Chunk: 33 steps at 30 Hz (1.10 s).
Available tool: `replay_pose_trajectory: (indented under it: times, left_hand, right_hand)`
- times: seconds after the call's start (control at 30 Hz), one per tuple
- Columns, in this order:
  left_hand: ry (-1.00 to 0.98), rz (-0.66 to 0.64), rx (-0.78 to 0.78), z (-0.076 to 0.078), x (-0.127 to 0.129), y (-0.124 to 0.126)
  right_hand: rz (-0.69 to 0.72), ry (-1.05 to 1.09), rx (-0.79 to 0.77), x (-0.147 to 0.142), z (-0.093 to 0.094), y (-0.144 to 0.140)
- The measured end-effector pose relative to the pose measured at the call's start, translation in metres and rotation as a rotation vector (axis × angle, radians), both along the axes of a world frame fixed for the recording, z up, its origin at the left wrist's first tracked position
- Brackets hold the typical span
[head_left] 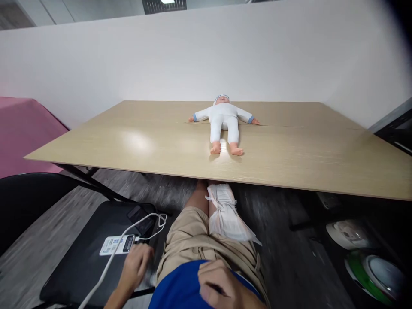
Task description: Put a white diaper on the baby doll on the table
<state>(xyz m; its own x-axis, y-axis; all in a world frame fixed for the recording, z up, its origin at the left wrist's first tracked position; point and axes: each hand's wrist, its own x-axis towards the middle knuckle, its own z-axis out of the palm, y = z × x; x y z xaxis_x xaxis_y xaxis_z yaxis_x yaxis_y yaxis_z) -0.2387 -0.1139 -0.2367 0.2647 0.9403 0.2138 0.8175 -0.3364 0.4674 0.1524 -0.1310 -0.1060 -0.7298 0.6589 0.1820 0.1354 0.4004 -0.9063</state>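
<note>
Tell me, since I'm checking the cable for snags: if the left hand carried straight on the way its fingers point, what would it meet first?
Probably the white power bank on the black chair seat, just ahead of the left hand, with the white cable alongside; depth is unclear.

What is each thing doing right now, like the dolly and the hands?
Baby doll: lying on its back on the table, arms spread, dressed in white.
Diaper: folded, resting on the person's lap.
Power bank: lying on the black chair, white cable plugged in.
Left hand: by the chair edge, near the power bank, holding nothing.
Right hand: fingers curled, empty, against the blue shirt.
</note>
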Motion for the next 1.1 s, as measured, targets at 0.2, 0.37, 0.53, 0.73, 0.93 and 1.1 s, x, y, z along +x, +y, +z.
replay_pose_trajectory:
  times: [0.2, 0.37, 0.53, 0.73, 0.93, 1.1]
  left_hand:
    - [0.263, 0.791, -0.227, -0.029, -0.064, 0.049]
    - [0.217, 0.962, -0.362, -0.037, -0.071, 0.096]
    - [0.215, 0.983, -0.377, -0.045, -0.078, 0.107]
    - [0.247, 0.903, -0.393, -0.044, -0.065, 0.094]
    - [0.276, 0.778, -0.261, -0.053, -0.046, 0.069]
    - [0.289, 0.773, -0.228, -0.059, -0.045, 0.064]
  right_hand:
    - [0.247, -0.007, -0.033, -0.033, -0.021, 0.001]
    - [0.209, 0.031, -0.051, -0.037, -0.022, 0.004]
    - [0.176, 0.028, -0.103, -0.03, -0.021, 0.005]
    - [0.137, 0.05, -0.118, -0.032, -0.016, 0.007]
    - [0.099, 0.053, -0.123, -0.031, -0.02, 0.006]
    - [0.07, 0.03, -0.124, -0.031, -0.019, 0.007]
